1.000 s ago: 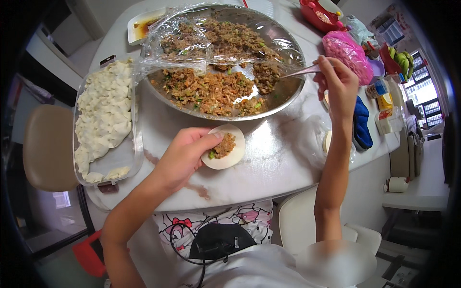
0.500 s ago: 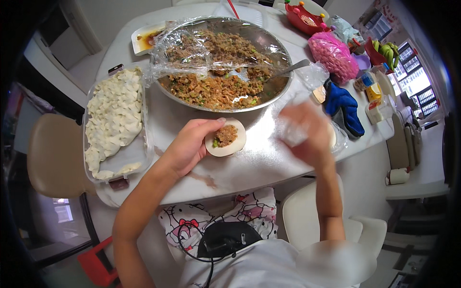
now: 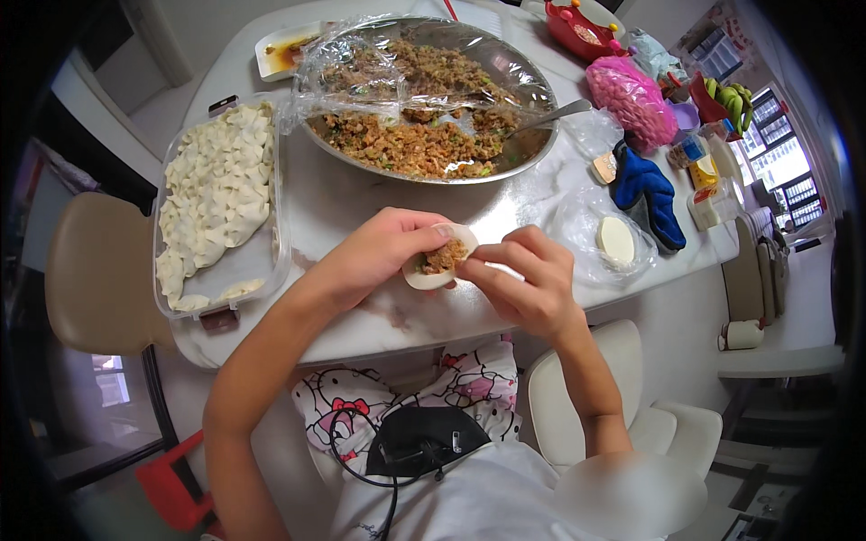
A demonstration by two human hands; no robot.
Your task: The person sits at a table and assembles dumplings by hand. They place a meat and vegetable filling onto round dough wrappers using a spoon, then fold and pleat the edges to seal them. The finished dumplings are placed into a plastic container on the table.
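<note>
1. We see the left hand [image 3: 374, 257] cupped under a round dumpling wrapper [image 3: 439, 261], fingers curled around its far edge; a mound of brown minced filling [image 3: 443, 256] sits in the wrapper's middle.
2. The right hand [image 3: 523, 284] meets the wrapper from the near right side, thumb and forefinger pressed together on its rim in a pinch. The wrapper is held just above the white marble-patterned table [image 3: 361, 207], in front of the body.
3. Behind the hands stands a large steel bowl [image 3: 532, 149] of the same filling, half covered with clear plastic film [image 3: 347, 63]; a metal spoon [image 3: 546, 117] rests in it, handle toward the right.
4. On the left, a clear plastic tray [image 3: 271, 261] holds rows of finished white dumplings [image 3: 216, 185], with bare space at its near end.
5. On the right, a stack of fresh wrappers [image 3: 616, 239] lies in a clear bag, beside a blue cloth [image 3: 645, 194].
6. In our judgement, the fold goes best if the filling stays centred and clear of the rim, since grease on the edge would weaken the seal. We would bring the two halves together at the midpoint, then pinch outward to each end, pressing air out while the cupped palm supports the belly.
</note>
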